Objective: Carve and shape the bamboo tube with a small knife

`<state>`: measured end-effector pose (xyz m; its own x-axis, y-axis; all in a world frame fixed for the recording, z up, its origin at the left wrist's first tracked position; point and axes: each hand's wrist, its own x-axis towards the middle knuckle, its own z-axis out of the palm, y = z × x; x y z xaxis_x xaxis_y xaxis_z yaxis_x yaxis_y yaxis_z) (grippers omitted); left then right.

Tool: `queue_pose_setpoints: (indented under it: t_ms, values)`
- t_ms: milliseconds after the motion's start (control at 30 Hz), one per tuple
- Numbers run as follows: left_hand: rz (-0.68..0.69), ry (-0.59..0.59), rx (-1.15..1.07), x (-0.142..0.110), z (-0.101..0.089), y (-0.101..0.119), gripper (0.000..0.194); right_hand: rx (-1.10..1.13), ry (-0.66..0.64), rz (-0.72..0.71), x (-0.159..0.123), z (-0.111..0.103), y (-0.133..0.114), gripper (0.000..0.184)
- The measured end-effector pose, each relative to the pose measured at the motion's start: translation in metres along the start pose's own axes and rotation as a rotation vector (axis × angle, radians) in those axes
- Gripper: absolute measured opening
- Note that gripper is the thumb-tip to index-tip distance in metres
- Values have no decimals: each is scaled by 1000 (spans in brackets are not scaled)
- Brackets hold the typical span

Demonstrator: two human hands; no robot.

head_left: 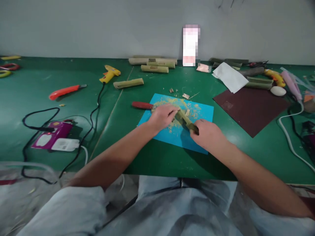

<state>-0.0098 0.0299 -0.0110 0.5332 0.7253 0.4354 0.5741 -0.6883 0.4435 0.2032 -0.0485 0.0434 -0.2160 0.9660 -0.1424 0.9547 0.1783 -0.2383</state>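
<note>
Over the blue sheet point(194, 141): a bamboo piece point(184, 118) is lying slantwise between both hands, running from far left to near right.
Left hand point(162, 116): its fingers are curling narrow, pinching the bamboo's far-left end.
Right hand point(209, 132): it is wrapping round the near-right end, just inside the sheet's right edge.
Red handle point(141, 105): it is jutting past the sheet's left edge, its metal part disappearing behind the left hand.
Right edge: a brown sheet point(253, 113) is pointing one corner close to the blue sheet's far-right corner, the gap widening toward the near side.
Left room: green tabletop point(123, 121) is stretching from the sheet to the black cord point(92, 114) of a yellow glue gun point(108, 75).
Near edge: the table's rim is passing beneath both forearms, a green strip separating it from the sheet.
</note>
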Motion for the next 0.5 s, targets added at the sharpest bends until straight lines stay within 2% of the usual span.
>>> queue_pose_setpoints:
  t_ms: [100,233,333,433,500]
  values:
    - [47,-87,28,-1,-1,-2,29,5,4,-12,0,0,0,19]
    - [12,-32,89,0,-2,-6,30,13,0,3,1,1,2,19]
    - [45,-106,89,0,-3,-5,30,21,6,-9,1,1,2,18]
    - [-4,-55,128,0,-2,-4,32,20,4,4,1,0,2,18]
    - [-8,-71,138,-2,-1,-2,33,15,-4,11,1,-1,2,18]
